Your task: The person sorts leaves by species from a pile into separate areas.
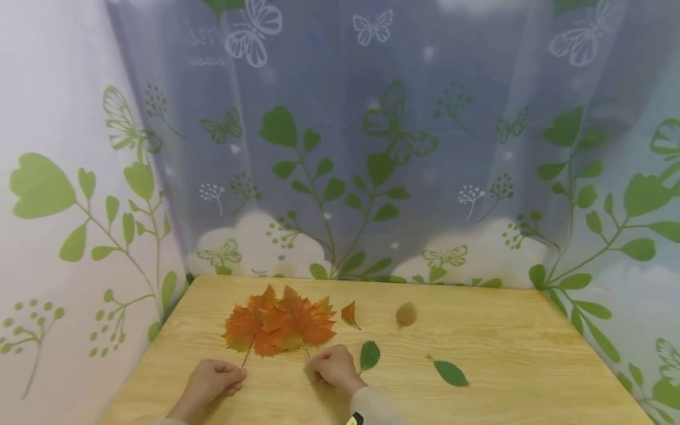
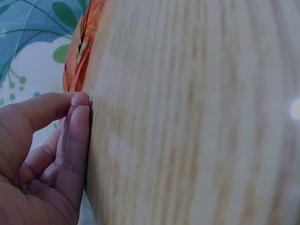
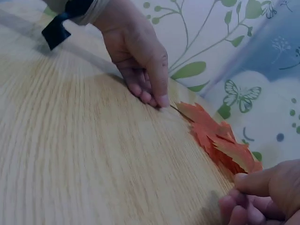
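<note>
Two orange maple leaves lie side by side with their blades overlapping on the table, the left maple leaf [image 1: 241, 326] and the right maple leaf [image 1: 303, 319]. My left hand [image 1: 211, 379] pinches the thin dark stem of the left one between thumb and fingertips, close over the wood. The right hand [image 1: 336, 367] pinches the other stem, most of which its fingers hide. In the right wrist view, the orange blades [image 3: 213, 136] stretch between both hands. Only a strip of orange leaf [image 2: 79, 61] shows beyond the fingertips in the left wrist view.
Beside the right hand lies a green leaf [image 1: 370, 355], with a second green leaf [image 1: 451, 373] farther right. A small orange leaf [image 1: 349, 314] and a brownish round leaf [image 1: 406, 314] lie behind. Patterned cloth [image 1: 451, 147] borders the wooden table [image 1: 520, 336].
</note>
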A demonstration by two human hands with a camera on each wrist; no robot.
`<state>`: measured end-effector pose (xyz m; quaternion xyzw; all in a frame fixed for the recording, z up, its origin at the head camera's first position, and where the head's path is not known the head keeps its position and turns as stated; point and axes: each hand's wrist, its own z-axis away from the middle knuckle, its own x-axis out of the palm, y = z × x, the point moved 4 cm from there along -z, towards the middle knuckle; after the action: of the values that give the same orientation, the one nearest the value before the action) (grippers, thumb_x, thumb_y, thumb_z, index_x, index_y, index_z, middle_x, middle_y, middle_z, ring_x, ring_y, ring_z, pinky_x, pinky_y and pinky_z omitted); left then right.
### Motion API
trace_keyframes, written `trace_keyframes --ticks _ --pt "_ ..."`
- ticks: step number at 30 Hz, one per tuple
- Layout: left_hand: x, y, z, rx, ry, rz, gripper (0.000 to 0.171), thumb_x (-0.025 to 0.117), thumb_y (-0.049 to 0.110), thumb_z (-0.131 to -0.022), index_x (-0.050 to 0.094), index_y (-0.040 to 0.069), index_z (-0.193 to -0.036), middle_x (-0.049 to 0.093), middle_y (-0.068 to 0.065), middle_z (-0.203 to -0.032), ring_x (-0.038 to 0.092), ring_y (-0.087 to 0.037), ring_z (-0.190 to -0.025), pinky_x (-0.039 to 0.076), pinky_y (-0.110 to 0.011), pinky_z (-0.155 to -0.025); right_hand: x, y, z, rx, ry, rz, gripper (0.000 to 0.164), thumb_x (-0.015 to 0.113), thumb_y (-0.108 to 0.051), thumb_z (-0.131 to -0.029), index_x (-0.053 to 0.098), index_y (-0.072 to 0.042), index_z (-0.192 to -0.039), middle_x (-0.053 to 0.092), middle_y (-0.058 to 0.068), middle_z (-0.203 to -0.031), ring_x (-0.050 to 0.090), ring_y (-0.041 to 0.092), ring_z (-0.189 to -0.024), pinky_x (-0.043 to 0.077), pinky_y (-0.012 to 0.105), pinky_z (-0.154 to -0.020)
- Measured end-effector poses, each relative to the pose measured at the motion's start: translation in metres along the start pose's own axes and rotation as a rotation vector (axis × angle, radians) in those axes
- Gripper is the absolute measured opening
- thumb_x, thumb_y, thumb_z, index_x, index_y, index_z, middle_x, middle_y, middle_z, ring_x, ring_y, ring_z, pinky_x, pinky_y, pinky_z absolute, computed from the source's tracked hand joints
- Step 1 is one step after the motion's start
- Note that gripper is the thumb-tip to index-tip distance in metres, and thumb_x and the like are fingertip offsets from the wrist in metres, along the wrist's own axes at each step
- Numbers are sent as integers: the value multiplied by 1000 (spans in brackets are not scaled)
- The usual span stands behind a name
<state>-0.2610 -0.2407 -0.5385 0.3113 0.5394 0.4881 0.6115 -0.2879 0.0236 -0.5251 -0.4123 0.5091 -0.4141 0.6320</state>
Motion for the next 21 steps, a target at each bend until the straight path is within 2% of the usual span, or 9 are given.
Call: trace_keyframes --ticks 5,10,14,18,21 --pt "-1 1 1 -5 1 11 16 76 7 -80 69 -8 -83 68 -6 -67 64 -13 -59 55 -23 -55 23 -5 6 25 -78 -35 17 73 -11 -83 74 -1 -70 63 0 -53 54 5 -44 43 16 -42" --pt "1 0 1 -30 4 7 17 76 8 -80 70 -7 -84 67 -5 -67 64 -12 -59 55 -23 -56 43 -7 11 108 -99 -187 8 72 -2 -83 73 6 -79 66 4 -60 56 5 -46 51 19 -48" --pt "1 0 1 -23 -1 5 17 76 8 -80 70 -7 -84 67 -5 -67 64 -12 -59 55 -23 -55 49 -10 14 141 -114 -223 7 69 0 -84 72 6 -82 67 5 -63 57 5 -48 53 21 -51" --pt "0 2 2 2 -31 10 18 76 9 -81 70 -8 -85 68 -5 -68 64 -11 -61 55 -22 -56 51 -12 18 173 -174 -201 9 67 -1 -86 72 6 -80 68 8 -65 58 6 -46 54 21 -50" --pt "-1 1 3 7 -38 5 18 75 9 -81 70 -8 -85 68 -5 -68 64 -11 -61 54 -22 -56 54 -12 20 185 -205 -214 4 68 4 -84 70 7 -84 69 10 -70 62 8 -51 55 22 -53"
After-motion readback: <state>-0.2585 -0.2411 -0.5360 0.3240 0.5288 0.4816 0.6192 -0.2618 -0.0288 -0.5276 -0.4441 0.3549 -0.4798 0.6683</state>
